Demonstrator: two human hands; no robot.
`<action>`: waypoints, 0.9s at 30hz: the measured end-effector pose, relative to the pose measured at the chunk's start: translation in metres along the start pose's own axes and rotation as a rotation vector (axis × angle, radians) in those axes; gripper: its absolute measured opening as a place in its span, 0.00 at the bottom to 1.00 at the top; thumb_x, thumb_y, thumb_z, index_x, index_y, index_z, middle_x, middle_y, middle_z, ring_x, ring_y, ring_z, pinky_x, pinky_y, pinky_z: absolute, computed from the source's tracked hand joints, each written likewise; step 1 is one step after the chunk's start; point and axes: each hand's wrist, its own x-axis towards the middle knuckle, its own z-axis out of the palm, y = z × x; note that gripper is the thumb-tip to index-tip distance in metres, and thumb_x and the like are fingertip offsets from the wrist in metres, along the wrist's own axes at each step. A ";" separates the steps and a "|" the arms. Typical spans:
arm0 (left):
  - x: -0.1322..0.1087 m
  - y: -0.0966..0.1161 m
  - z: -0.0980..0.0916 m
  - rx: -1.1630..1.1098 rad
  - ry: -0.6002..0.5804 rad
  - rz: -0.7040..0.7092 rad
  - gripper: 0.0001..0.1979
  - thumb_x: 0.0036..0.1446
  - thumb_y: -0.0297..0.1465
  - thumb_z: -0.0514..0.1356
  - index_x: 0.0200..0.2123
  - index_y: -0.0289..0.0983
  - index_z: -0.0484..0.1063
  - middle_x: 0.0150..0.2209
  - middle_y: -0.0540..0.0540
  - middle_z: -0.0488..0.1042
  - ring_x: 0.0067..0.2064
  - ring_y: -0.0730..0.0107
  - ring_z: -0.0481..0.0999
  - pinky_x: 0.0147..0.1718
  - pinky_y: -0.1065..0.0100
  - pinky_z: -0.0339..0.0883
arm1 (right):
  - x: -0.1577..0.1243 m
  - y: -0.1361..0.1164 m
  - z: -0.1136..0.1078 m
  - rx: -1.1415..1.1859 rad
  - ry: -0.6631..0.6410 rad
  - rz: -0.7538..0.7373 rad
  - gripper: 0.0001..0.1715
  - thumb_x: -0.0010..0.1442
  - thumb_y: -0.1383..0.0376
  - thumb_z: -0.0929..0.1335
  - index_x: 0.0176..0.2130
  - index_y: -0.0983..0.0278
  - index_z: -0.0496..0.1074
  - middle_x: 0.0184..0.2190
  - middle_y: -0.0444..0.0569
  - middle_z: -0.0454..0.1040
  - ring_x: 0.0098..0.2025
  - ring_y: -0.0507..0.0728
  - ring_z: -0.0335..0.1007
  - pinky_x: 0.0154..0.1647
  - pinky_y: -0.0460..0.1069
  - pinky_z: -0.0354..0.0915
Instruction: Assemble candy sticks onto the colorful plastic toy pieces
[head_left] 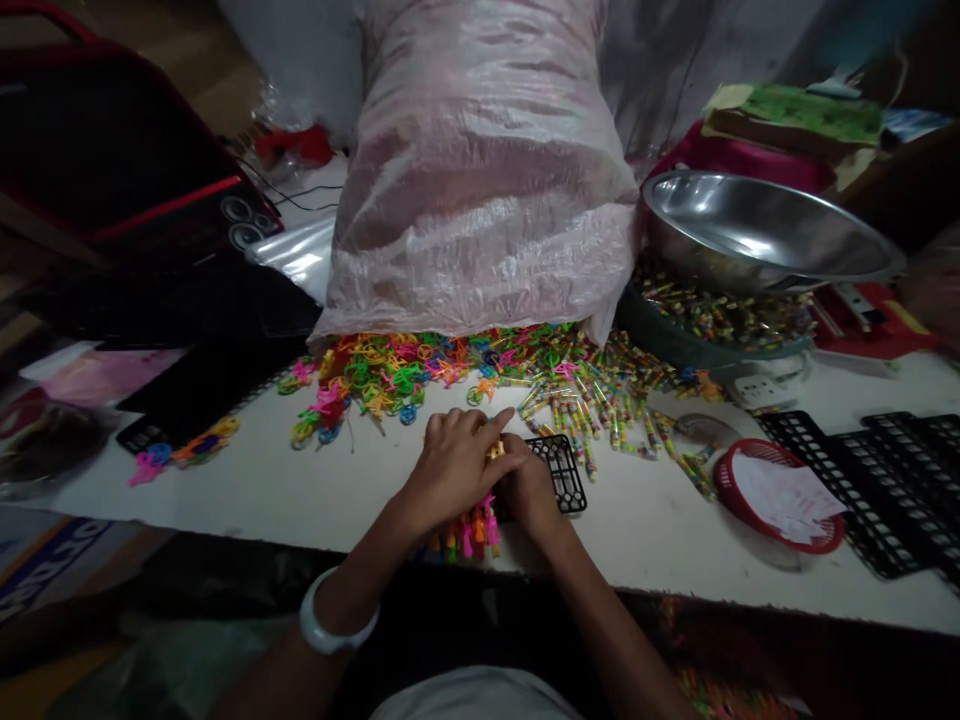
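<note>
My left hand [454,465] lies over a black plastic grid tray [564,470] at the near edge of the white table [300,490], fingers bent and pinching a small yellow piece [495,452]. A white bangle circles that wrist. My right hand [529,490] sits just under it, fingers curled on the same tray. Small pink, orange and green toy pieces [472,530] stand in the tray's near rows. Behind the hands spreads a heap of colourful plastic toy pieces [390,375] and thin candy tubes [592,400].
A big clear plastic sack [480,170] stands behind the heap. A steel bowl [757,230] rests over a basket of tubes at the right. A red basket [780,495] and black grid trays [885,490] lie at the right. Dark objects fill the left.
</note>
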 end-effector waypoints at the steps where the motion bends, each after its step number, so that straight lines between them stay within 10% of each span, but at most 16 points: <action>1: 0.000 0.001 0.001 0.012 0.013 -0.014 0.25 0.60 0.46 0.50 0.58 0.46 0.60 0.47 0.43 0.70 0.49 0.55 0.65 0.48 0.54 0.54 | 0.000 -0.001 0.003 -0.041 -0.007 0.020 0.13 0.61 0.68 0.57 0.40 0.63 0.68 0.34 0.51 0.73 0.31 0.56 0.68 0.29 0.47 0.57; 7: 0.002 0.003 0.008 0.029 0.083 -0.049 0.16 0.61 0.41 0.52 0.49 0.41 0.67 0.52 0.42 0.70 0.53 0.55 0.64 0.49 0.54 0.52 | 0.005 0.000 -0.014 0.037 -0.059 -0.062 0.13 0.60 0.70 0.60 0.38 0.61 0.71 0.36 0.48 0.74 0.36 0.55 0.70 0.35 0.46 0.61; 15: 0.004 0.002 0.005 -0.004 0.088 -0.026 0.16 0.61 0.43 0.51 0.47 0.42 0.67 0.46 0.45 0.75 0.48 0.57 0.68 0.46 0.55 0.51 | 0.067 0.047 -0.091 -0.199 0.460 0.101 0.14 0.60 0.66 0.61 0.39 0.64 0.74 0.37 0.55 0.72 0.39 0.60 0.66 0.40 0.52 0.61; 27: 0.004 -0.002 0.008 -0.020 0.117 -0.012 0.15 0.61 0.41 0.52 0.47 0.41 0.68 0.46 0.46 0.75 0.48 0.57 0.68 0.48 0.55 0.51 | 0.123 0.061 -0.122 -0.592 0.240 -0.108 0.12 0.55 0.71 0.63 0.34 0.64 0.75 0.38 0.56 0.71 0.42 0.61 0.63 0.41 0.51 0.57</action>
